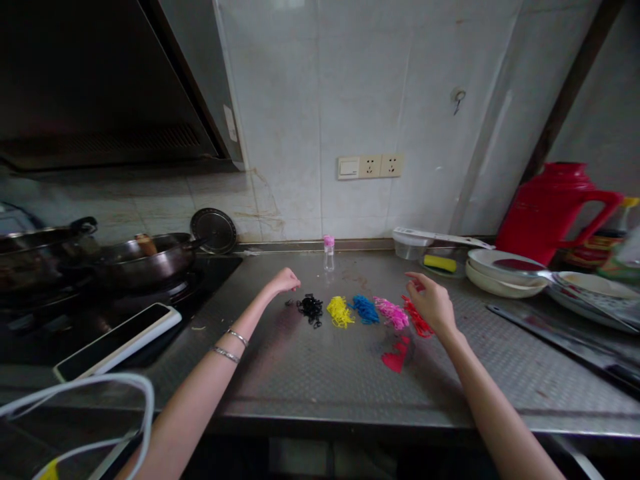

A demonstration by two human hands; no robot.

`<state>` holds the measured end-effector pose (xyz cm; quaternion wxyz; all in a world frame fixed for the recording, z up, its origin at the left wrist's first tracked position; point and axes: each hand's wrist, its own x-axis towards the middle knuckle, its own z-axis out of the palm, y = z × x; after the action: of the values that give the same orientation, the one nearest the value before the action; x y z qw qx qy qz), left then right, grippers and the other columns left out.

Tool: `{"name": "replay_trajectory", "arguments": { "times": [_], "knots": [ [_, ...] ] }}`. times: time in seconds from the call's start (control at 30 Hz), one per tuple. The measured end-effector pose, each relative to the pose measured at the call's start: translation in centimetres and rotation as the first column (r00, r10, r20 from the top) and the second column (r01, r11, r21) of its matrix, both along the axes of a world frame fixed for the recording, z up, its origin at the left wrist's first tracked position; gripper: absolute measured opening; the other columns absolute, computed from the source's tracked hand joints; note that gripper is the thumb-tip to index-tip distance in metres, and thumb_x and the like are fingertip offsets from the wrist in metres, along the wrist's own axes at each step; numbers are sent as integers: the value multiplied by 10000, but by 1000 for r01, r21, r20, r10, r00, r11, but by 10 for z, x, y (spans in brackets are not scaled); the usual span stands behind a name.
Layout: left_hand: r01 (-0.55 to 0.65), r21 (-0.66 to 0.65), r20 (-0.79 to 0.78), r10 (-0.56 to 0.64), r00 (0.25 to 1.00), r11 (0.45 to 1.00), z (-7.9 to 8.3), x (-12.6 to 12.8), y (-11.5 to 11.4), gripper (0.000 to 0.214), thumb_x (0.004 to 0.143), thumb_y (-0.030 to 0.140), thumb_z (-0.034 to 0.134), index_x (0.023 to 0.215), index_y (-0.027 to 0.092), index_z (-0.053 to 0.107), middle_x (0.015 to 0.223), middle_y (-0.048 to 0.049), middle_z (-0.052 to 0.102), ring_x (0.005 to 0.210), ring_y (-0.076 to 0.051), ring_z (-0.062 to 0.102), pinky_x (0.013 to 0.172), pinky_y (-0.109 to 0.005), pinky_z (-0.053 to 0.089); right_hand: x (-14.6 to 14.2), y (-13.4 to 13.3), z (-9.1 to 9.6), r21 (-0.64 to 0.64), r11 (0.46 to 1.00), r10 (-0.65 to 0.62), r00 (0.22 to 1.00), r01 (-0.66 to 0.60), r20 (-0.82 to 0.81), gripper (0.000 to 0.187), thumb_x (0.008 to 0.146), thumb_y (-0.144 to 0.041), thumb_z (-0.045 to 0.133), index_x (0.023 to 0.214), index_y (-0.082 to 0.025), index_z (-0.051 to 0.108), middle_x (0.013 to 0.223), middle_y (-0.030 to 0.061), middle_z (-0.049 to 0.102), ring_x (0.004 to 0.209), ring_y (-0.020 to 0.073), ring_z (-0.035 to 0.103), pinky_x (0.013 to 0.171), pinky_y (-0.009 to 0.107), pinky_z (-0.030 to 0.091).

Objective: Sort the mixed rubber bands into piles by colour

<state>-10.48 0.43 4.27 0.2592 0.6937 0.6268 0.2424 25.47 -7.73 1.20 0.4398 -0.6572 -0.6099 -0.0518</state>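
Several small piles of tiny elastic bands lie in a row on the steel counter (320, 373): black (311, 308), yellow (340, 311), blue (365, 309), pink (392, 313) and red (419, 321). My left hand (283, 281) hovers just left of the black pile, its fingers curled in with nothing visible in them. My right hand (431, 301) is over the red pile, fingers bent and partly apart; whether it pinches a band I cannot make out. A red heart-shaped piece (397, 357) lies nearer to me. A small clear bottle with a pink cap (329, 252) stands behind the piles.
A stove at the left carries two dark pans (145, 260), and a phone in a white case (117, 340) rests on its edge. White bowls (503, 272), a plastic tub with a yellow sponge (440, 263), a red thermos jug (547, 210) and a long knife (565, 340) crowd the right.
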Motion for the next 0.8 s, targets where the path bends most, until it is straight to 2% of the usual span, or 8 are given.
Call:
{"name": "replay_trajectory", "arguments": {
  "times": [0.07, 0.13, 0.2, 0.3, 0.43, 0.57, 0.7, 0.8],
  "knots": [
    [-54, 147, 78, 42, 996, 988, -2, -1, 10, 107, 590, 177, 578, 580, 111, 661, 516, -37, 595, 493, -106, 478, 507, -213, 355, -1, -1, 1, 26, 1000, -3, 1000, 3, 2, 355, 749, -321, 422, 1044, -238, 601, 856, 44, 657, 699, 157, 584, 589, 237, 404],
    [-129, 274, 164, 85, 983, 953, -4, 0, 22, 172, 604, 182, 595, 742, 112, 670, 657, -55, 632, 611, -133, 536, 588, -225, 395, -2, -2, 2, 40, 999, -6, 1000, 5, 9, 356, 751, -325, 421, 1048, -238, 599, 867, 46, 657, 704, 162, 587, 590, 240, 406],
    [-202, 328, 214, 136, 967, 923, -8, 3, 34, 317, 611, 219, 624, 907, 105, 636, 768, -75, 631, 669, -146, 554, 643, -243, 413, -4, -3, 2, 43, 999, -3, 1000, 2, 19, 353, 755, -327, 420, 1048, -240, 596, 875, 45, 657, 710, 164, 590, 591, 240, 407],
    [-250, 339, 266, 163, 950, 907, -16, 10, 51, 479, 601, 272, 665, 1035, 96, 564, 901, -110, 605, 756, -167, 563, 700, -268, 423, -7, -5, 2, 26, 1000, 13, 1000, -14, 28, 336, 766, -329, 418, 1035, -244, 598, 861, 38, 659, 708, 162, 592, 588, 236, 407],
    [-208, 300, 313, 110, 943, 931, -29, 28, 69, 658, 569, 315, 707, 1137, 81, 471, 1088, -179, 541, 940, -225, 544, 780, -301, 413, -12, -6, 1, 5, 1000, 27, 998, -27, 56, 325, 774, -331, 412, 1028, -247, 596, 845, 32, 659, 695, 158, 592, 579, 231, 405],
    [-134, 289, 291, 46, 956, 948, -36, 48, 83, 798, 558, 361, 716, 1213, 56, 378, 1192, -244, 467, 1049, -272, 502, 830, -324, 392, -13, -5, 0, 8, 999, 41, 995, -42, 85, 325, 777, -334, 405, 1022, -244, 598, 858, 35, 657, 709, 159, 593, 599, 233, 413],
    [-33, 320, 218, -40, 975, 947, -36, 66, 96, 811, 557, 374, 714, 1217, 54, 366, 1243, -249, 427, 1129, -292, 442, 876, -334, 363, -13, -5, 0, -5, 999, 41, 995, -41, 95, 318, 775, -323, 405, 1016, -248, 598, 879, 31, 656, 724, 156, 593, 606, 231, 415],
    [-10, 324, 194, -56, 979, 946, -33, 76, 106, 780, 538, 364, 727, 1176, 56, 402, 1241, -247, 432, 1140, -301, 432, 887, -336, 354, -14, -4, 1, -11, 999, 38, 994, -37, 99, 316, 775, -320, 405, 1013, -248, 601, 869, 32, 656, 719, 155, 592, 598, 229, 411]
  ]
}}
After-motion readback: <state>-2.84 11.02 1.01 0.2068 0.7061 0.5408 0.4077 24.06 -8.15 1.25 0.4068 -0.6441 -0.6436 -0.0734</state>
